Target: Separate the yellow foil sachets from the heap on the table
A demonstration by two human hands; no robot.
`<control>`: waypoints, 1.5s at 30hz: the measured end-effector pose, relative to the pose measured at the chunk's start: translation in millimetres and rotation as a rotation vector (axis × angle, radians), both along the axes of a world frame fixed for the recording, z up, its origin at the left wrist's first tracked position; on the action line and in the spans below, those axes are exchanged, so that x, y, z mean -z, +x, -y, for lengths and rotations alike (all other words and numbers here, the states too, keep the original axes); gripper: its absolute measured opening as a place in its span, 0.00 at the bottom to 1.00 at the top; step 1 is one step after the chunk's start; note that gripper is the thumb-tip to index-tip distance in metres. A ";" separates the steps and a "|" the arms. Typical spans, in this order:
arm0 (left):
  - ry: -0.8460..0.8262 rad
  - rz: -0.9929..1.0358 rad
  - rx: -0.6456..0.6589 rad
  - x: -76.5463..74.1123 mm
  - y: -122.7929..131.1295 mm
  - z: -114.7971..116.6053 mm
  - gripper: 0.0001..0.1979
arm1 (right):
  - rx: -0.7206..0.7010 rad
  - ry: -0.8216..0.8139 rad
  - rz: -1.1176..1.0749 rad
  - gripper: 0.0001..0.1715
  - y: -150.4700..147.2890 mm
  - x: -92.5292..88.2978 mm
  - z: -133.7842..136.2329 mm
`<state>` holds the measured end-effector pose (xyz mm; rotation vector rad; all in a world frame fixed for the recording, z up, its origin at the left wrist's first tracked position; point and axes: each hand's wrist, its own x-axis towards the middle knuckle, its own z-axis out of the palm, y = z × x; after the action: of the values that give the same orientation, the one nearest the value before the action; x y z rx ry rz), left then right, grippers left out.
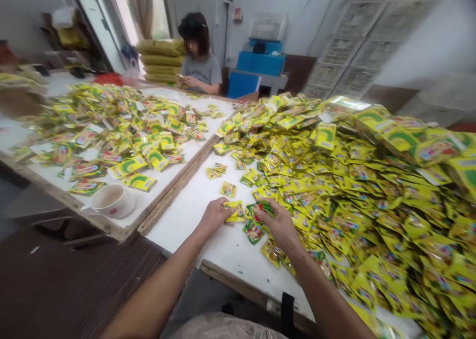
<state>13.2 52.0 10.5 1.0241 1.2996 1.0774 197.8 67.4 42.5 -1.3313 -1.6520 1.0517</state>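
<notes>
My left hand (214, 218) pinches a yellow packet (234, 211) between thumb and fingers, just above the white table. To its right, my right hand (278, 224) has its fingers closed on a green packet (263, 208) with red on it. Another green packet (253, 231) lies on the table below that one. Small yellow packets (228, 189) lie loose beyond my left hand. Beside my right hand begins a large heap of yellow packets (334, 200), with flat yellow-green packs (326, 136) on top.
A second white table (169, 185) on the left bears a heap of yellow-green packs (111, 125). A white cup (113, 201) of brownish liquid stands near its corner. Wooden strips (178, 185) edge the tables. Across from me sits a person (201, 56) handling something small.
</notes>
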 end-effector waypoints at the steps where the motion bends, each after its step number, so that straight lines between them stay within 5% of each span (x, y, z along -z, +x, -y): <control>1: -0.002 0.048 0.007 0.3 4.9 3.5 0.16 | -0.014 -0.025 -0.037 0.17 -1.0 -4.9 2.4; 8: 0.008 0.194 0.087 -7.0 23.3 11.9 0.15 | -0.035 -0.173 -0.178 0.21 -1.7 -6.7 11.1; 14: 0.026 0.050 0.036 -10.9 22.6 12.4 0.15 | -0.180 -0.141 -0.068 0.15 2.5 -7.1 11.3; 20: 0.053 0.173 0.050 -18.7 33.0 19.1 0.18 | 0.020 -0.015 0.026 0.20 2.6 2.3 12.1; 27: 0.040 0.318 -0.009 -30.2 42.9 10.8 0.20 | 0.119 -0.152 -0.352 0.31 1.4 10.3 3.4; 29: 0.059 0.317 -0.001 -33.6 46.0 7.9 0.19 | 0.088 -0.185 -0.344 0.35 4.8 3.6 5.7; 33: 0.036 0.188 0.048 -34.2 56.8 -1.1 0.18 | -0.040 -0.117 -0.254 0.25 12.9 -5.9 13.9; 39: -0.027 -0.042 0.421 -49.3 67.6 -63.2 0.18 | 0.338 0.013 -0.167 0.22 40.6 9.4 9.2; 42: 0.101 -0.254 0.288 -72.1 83.7 -118.8 0.17 | 0.484 -0.021 -0.125 0.23 52.0 18.1 7.0; 45: 0.286 -0.459 0.054 -100.2 120.7 -174.4 0.15 | 0.452 -0.061 -0.129 0.22 49.9 22.3 8.7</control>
<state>133.9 226.5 110.7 1.5812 1.4923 1.0421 247.7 58.7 20.2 -1.5487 -1.1559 0.8966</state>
